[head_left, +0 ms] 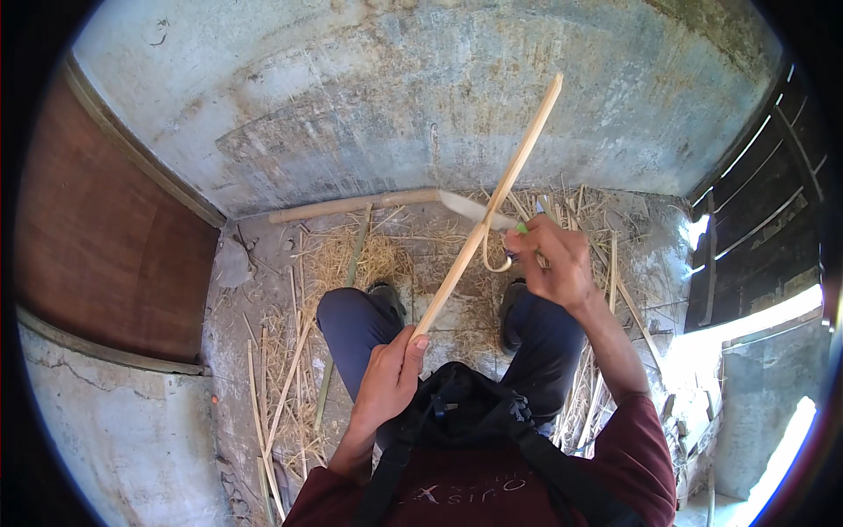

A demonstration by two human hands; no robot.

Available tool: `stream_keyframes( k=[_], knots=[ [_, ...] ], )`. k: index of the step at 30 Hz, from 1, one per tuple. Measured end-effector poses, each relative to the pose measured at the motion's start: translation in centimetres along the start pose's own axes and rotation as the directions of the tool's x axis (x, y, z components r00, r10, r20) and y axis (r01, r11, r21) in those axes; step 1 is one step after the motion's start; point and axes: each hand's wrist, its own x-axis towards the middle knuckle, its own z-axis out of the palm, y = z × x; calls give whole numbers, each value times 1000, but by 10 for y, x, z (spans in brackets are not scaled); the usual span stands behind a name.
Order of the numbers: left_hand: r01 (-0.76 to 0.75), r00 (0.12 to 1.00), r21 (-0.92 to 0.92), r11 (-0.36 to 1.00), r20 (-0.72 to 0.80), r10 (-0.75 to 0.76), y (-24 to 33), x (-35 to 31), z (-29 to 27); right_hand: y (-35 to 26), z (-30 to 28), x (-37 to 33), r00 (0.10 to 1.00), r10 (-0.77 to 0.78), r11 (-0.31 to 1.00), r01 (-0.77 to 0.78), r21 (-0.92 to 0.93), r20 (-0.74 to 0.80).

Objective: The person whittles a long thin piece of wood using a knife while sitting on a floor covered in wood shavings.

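Note:
My left hand (386,378) is closed around the lower end of a long pale bamboo strip (455,272). The strip slants up and away to the right, its far end in front of the wall. In my right hand (559,263) is a knife (465,208), gripped by a handle of which a bit of green shows. Its slightly blurred blade crosses the strip near the middle and points left. A curled shaving (488,255) hangs from the strip at the blade, close to my right fingers.
Straw-like shavings (382,256) and several long strips (290,386) litter the floor around my feet. A bamboo pole (351,204) lies along the base of the stained wall (369,105). A brown panel (114,228) stands at left, dark slatted boards (760,211) at right.

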Motion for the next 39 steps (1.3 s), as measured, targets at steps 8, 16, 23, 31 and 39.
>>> stream_keyframes(
  k=[8, 16, 23, 31, 39],
  knots=[
    [18, 1000, 26, 999, -15, -18, 4, -5, 3, -6, 4, -2, 995, -84, 996, 83, 10, 61],
    [24, 999, 85, 996, -25, -22, -1, -8, -2, 47, -10, 20, 987, 105, 994, -107, -11, -125],
    [63, 997, 78, 995, -38, -60, -4, -11, 0, 28, 1, 10, 995, 85, 994, -89, 59, 57],
    [73, 997, 75, 995, -37, -70, -2, -11, 1, 32, 5, 10, 997, 47, 995, -52, 86, 55],
    [33, 999, -9, 999, -10, -34, 3, -5, 3, -37, 21, -2, 983, -97, 984, 71, 162, 157]
  ],
)
